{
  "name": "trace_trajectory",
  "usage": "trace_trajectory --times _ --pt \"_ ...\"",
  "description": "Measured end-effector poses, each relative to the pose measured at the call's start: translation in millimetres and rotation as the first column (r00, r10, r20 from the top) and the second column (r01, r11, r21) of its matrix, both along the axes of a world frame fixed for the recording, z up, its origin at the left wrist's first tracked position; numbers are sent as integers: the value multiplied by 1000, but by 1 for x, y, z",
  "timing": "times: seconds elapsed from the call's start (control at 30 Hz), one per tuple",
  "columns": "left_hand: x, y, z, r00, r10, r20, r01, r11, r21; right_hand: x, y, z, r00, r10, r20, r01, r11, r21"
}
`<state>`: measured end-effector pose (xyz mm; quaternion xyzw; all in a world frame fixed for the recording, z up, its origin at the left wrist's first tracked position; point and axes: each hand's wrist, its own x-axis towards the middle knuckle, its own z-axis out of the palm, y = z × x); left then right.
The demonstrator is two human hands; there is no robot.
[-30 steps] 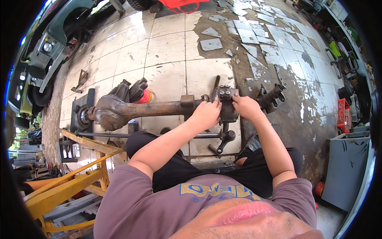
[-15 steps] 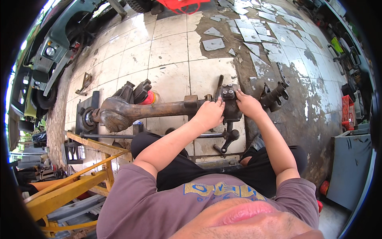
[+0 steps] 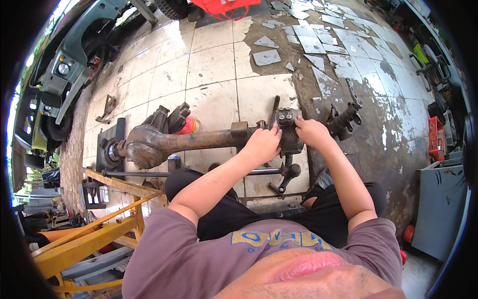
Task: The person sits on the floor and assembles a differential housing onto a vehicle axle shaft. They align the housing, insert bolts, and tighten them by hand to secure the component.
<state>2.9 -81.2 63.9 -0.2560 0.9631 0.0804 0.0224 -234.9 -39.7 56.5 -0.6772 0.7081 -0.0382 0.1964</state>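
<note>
A rusty vehicle axle housing lies across the tiled floor before me, its round bulge at the left. At its right end sits a dark steering knuckle, topped by a block with several shiny bolt heads. My left hand rests against the knuckle's left side, fingers curled onto it. On the opposite side, my right hand holds its upper right edge with bent fingers. The undersides of both grips are hidden. Below hangs a dark steering arm, close to a long rod.
Beyond my right hand stands a dark cylindrical metal part. Broken tiles litter the far floor. A yellow metal frame rises at my left, and a grey cabinet at my right. A red crate stands behind it.
The view has shifted very slightly. Both hands stay at the steering knuckle, with no clear movement of the parts.
</note>
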Motion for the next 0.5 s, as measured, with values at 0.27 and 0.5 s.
trace_trajectory --times 0.27,0.5 --pt "-1 1 2 1000 10 26 -10 1000 0 3 9 8 992 62 -108 -52 994 92" --pt "4 -1 -4 1000 3 7 -3 1000 -18 14 -2 39 986 106 -132 -60 949 309"
